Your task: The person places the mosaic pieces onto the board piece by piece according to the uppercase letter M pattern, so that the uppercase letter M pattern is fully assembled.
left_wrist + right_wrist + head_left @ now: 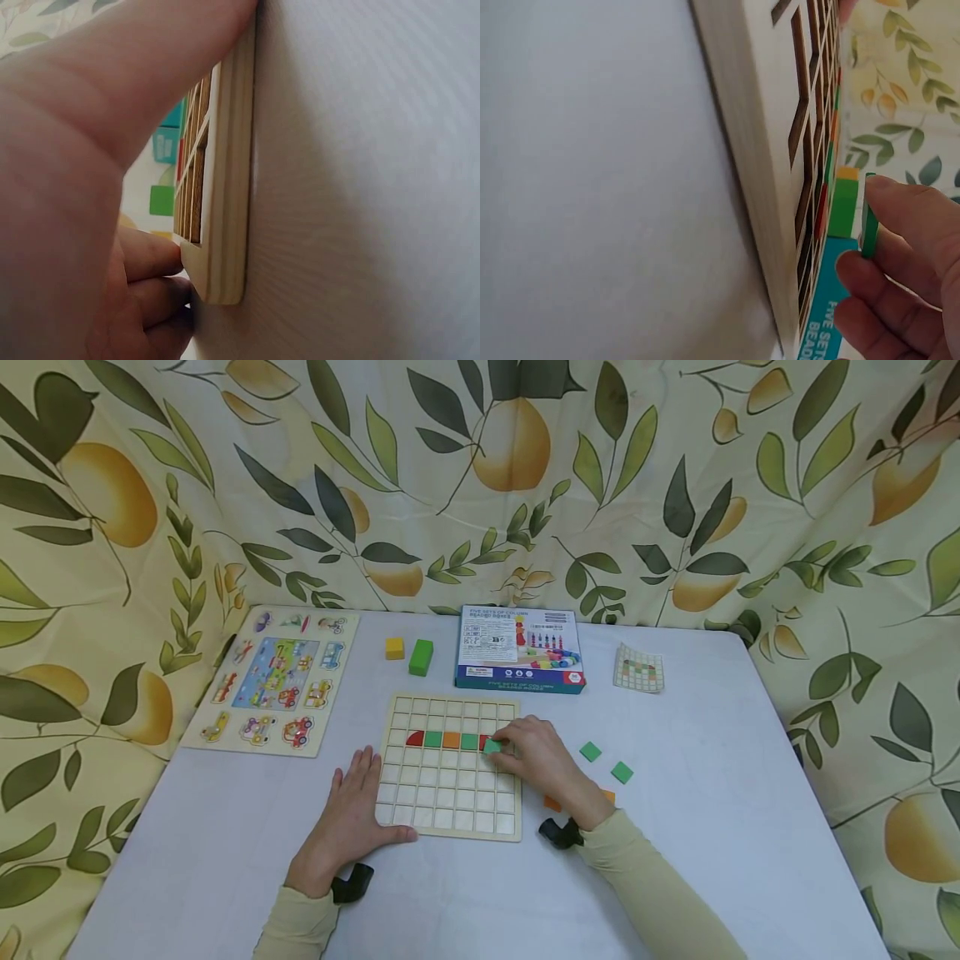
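A wooden grid board (444, 797) lies on the white table. One of its rows holds a red piece with a curved side (416, 739), then green, orange, green and red square tiles. My right hand (536, 756) pinches a green square tile (870, 217) between thumb and fingertips over the right end of that row. In the right wrist view the tile stands on edge, apart from the board. My left hand (352, 810) rests at the board's lower left corner, fingers extended along the left side and thumb (150, 67) by the front edge.
Two green tiles (591, 751) lie right of the board; orange tiles (552, 803) are partly hidden under my right forearm. Behind stand a boxed bead set (517, 652), a green block (421, 657) and a yellow block (394, 648). A vehicle puzzle (281, 743) lies left, a pattern card (639, 668) right.
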Demonstrator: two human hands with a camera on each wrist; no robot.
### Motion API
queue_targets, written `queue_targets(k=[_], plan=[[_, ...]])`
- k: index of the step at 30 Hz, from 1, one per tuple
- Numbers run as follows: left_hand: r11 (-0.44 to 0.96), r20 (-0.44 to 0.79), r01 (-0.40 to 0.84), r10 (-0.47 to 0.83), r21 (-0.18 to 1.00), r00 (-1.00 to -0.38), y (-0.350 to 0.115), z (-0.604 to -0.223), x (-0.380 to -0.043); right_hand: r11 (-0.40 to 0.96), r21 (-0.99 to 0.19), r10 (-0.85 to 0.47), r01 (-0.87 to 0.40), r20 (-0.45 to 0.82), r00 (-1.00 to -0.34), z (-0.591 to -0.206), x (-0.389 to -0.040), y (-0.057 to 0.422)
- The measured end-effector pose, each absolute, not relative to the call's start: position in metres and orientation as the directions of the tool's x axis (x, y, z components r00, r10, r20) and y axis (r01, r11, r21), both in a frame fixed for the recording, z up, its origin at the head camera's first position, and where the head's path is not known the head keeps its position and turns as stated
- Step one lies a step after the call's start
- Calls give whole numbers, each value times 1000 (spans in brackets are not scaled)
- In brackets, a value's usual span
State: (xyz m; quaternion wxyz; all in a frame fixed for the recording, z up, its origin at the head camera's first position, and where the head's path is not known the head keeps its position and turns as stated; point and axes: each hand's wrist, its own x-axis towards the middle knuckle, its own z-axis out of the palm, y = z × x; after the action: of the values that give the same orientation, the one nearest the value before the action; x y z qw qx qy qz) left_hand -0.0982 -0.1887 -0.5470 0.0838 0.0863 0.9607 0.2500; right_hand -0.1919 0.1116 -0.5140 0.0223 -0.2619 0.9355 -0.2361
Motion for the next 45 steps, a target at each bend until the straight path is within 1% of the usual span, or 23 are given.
queue_targets(k=[5, 13, 20, 26, 32, 37, 45], plan=[[860, -125, 117, 205, 497, -971, -189, -546, -98, 738, -461, -525, -493, 67, -848, -515, -193, 101], [857, -136, 104, 198, 505, -971, -190, -544, -98, 719, -440, -558, -538, 97, -824, -514, -193, 84], [859, -133, 107, 198, 501, -971, -191, -545, -98, 705, -454, -575, -546, 86, -814, -512, -194, 71], [856, -120, 117, 203, 503, -972, -190, -545, -98, 696, -423, -603, -580, 94, -792, -512, -196, 60], [865, -141, 110, 203, 489, -969, -189, -545, -97, 697, -409, -621, -589, 67, -781, -513, -197, 48], [865, -135, 113, 203, 488, -970, -189, -545, -97, 697, -370, -636, -615, 78, -768, -514, -198, 36], [867, -140, 111, 202, 485, -969, -189, -544, -98, 717, -321, -635, -618, 64, -770, -515, -198, 19]])
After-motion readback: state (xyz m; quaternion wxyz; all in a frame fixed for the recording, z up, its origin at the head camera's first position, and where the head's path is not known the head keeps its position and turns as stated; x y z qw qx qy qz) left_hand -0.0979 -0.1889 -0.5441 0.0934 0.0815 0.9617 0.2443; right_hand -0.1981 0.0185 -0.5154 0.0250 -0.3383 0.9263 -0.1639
